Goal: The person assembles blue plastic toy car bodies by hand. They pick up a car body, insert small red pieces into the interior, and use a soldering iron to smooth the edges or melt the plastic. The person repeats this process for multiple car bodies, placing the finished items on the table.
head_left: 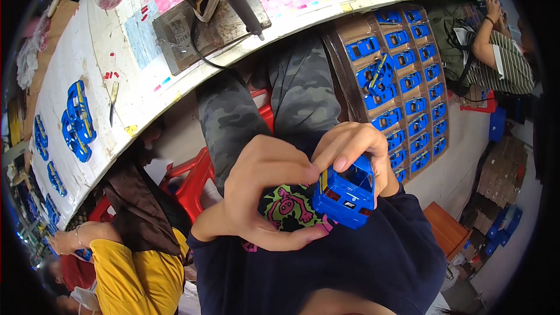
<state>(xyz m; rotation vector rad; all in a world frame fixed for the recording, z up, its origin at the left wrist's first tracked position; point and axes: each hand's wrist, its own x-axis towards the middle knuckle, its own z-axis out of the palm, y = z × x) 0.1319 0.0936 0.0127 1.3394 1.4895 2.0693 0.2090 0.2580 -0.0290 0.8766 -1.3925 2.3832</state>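
My right hand (364,143) grips a blue toy car body (349,195) in front of my chest. Its thumb and fingers close around the car's roof and side, and the end with red lights faces me. Beside the car, my left hand (262,192) is curved, with thumb and forefinger spread well apart and nothing between them. The left forefinger's tip comes up to the car's edge; whether it touches I cannot tell.
A partitioned tray (364,20) of blue toy cars stands beyond my right hand. The white table (175,96) carries a metal fixture (219,32), a tweezer-like tool (113,102), small red pieces and more blue car bodies (79,119). A red stool (189,184) and a yellow-sleeved person (131,271) are at left; another person (504,61) works at far right.
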